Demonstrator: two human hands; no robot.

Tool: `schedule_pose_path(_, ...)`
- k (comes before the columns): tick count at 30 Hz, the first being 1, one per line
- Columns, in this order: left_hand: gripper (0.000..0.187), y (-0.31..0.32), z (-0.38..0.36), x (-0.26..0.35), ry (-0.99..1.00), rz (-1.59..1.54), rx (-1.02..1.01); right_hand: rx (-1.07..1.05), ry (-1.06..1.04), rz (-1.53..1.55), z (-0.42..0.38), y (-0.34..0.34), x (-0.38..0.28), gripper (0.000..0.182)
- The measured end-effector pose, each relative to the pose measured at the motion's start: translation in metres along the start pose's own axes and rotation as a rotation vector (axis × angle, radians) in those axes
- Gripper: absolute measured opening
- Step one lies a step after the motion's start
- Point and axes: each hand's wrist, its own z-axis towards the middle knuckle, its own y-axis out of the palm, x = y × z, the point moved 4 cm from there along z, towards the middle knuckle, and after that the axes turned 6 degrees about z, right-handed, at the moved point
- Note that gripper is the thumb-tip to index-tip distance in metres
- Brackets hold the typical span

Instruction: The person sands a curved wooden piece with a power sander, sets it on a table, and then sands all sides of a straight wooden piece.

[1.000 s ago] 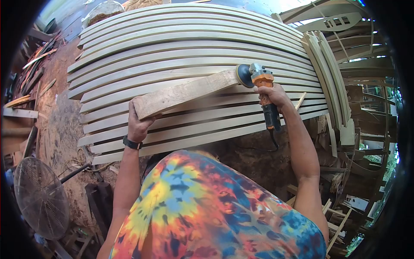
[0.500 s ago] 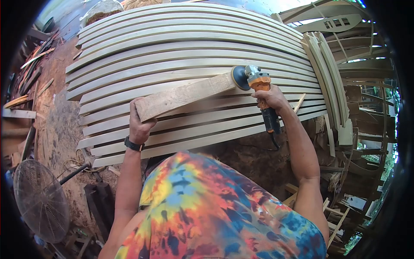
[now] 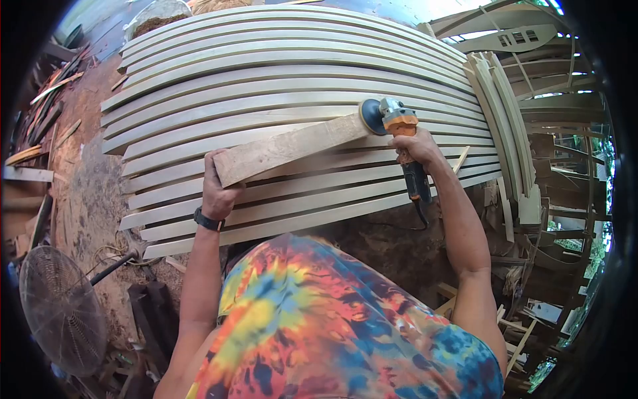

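Left hand (image 3: 217, 191) clamped on near end of rough wood block (image 3: 289, 147); block rests across stack of curved slats (image 3: 292, 86); right hand (image 3: 417, 146) closed round orange angle grinder (image 3: 401, 138); sanding disc (image 3: 371, 116) against far end of block. Change since half second ago: disc shifts slightly right and up along end; block grip unchanged; sanding pass in progress, judged. Watch (image 3: 208, 219) on left wrist. Brands, writing: none legible.

One rough, pale-brown wooden board (image 3: 289, 147) lies slantwise across a bed of long, curved, pale wooden slats (image 3: 279, 80); about fifteen slats can be counted, the far ones too crowded to tell. One orange-and-black angle grinder (image 3: 399, 136) sits at the board's far end. One round wire-guarded floor fan (image 3: 60, 309) stands well below-left of the board. Two hands: left hand (image 3: 218, 189), right hand (image 3: 417, 147).
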Motion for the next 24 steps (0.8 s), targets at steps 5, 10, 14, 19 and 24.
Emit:
schedule_pose_path(5, 0.075, 0.003, 0.003, -0.002, -0.027, -0.061, -0.028, 0.012, -0.044, 0.005, -0.004, 0.004, -0.004, 0.026)
schedule_pose_path(10, 0.079, 0.002, 0.005, -0.004, -0.06, -0.057, -0.039, -0.06, -0.064, -0.014, -0.001, 0.01, -0.004, 0.028)
schedule_pose_path(14, 0.082, -0.002, 0.005, -0.01, -0.07, -0.103, -0.042, 0.032, -0.034, -0.004, 0.006, -0.001, 0.006, 0.028)
schedule_pose_path(19, 0.082, 0.001, 0.007, -0.006, -0.052, -0.06, -0.053, -0.017, -0.048, 0.036, -0.003, 0.005, 0.007, 0.028)
schedule_pose_path(24, 0.083, -0.003, 0.008, -0.008, -0.054, -0.055, -0.069, -0.003, -0.048, 0.05, -0.005, 0.006, 0.006, 0.019)
